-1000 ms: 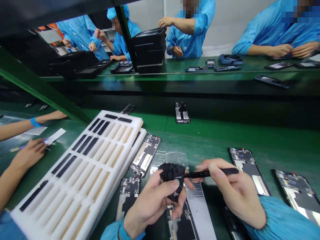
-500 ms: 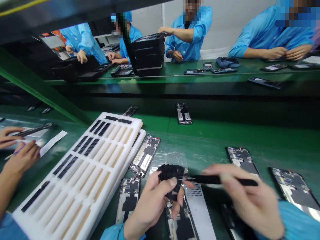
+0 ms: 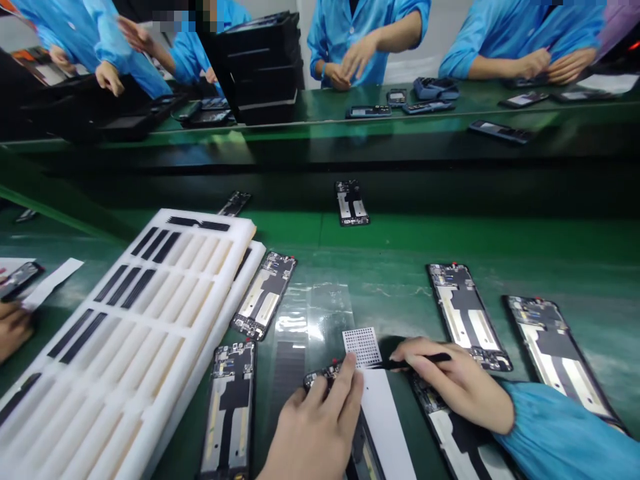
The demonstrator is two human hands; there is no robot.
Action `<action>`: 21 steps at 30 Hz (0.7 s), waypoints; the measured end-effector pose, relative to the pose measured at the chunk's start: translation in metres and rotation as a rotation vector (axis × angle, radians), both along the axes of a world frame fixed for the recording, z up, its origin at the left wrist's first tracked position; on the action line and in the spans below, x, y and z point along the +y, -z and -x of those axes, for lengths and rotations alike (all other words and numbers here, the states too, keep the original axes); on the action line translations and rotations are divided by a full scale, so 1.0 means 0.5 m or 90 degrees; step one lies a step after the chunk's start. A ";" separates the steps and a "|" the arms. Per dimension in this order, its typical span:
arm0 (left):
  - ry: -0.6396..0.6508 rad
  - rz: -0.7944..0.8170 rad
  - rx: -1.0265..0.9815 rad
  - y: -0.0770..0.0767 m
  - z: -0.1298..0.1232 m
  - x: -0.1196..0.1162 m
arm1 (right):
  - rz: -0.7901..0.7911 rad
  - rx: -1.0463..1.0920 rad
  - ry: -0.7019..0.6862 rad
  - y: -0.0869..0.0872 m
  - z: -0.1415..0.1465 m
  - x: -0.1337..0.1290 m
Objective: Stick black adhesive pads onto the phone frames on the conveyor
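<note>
My left hand (image 3: 320,417) lies palm down with fingers stretched over an opened phone (image 3: 369,448); the fingertips touch the edge of a white sheet of small dark dots (image 3: 363,345). In my right hand (image 3: 453,380) are black tweezers (image 3: 425,359), held like a pen, with their tip at the sheet's lower edge beside my left fingertips. A plain white strip (image 3: 387,427) runs down from the dotted sheet, along the phone. Most of this phone is hidden by my left hand. Another opened phone (image 3: 450,433) lies partly under my right hand.
White foam trays (image 3: 200,327) with black strips in some slots stand at left. Opened phones lie around: one (image 3: 230,407) beside the trays, one (image 3: 467,313) and another (image 3: 560,360) at right. Clear film (image 3: 325,307) lies mid-table. Co-workers sit beyond the raised shelf (image 3: 320,150).
The black bundle has left my left hand, which now lies flat over the phone. My right hand has brought the tweezers down to the dotted sheet. The view has shifted.
</note>
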State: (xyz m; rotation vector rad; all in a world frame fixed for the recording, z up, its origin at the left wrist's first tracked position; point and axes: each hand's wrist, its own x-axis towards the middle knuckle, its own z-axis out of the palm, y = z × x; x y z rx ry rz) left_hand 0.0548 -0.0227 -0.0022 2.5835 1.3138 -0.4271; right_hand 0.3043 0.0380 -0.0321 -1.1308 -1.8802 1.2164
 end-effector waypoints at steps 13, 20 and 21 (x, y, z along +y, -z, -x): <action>0.025 0.010 0.053 -0.003 -0.006 0.010 | -0.078 -0.010 -0.073 0.004 0.001 0.006; 0.012 0.041 0.038 -0.008 -0.007 0.016 | -0.058 -0.086 -0.144 -0.056 0.023 0.039; 0.013 0.053 0.034 -0.010 -0.006 0.018 | -0.055 -0.094 -0.153 -0.062 0.026 0.046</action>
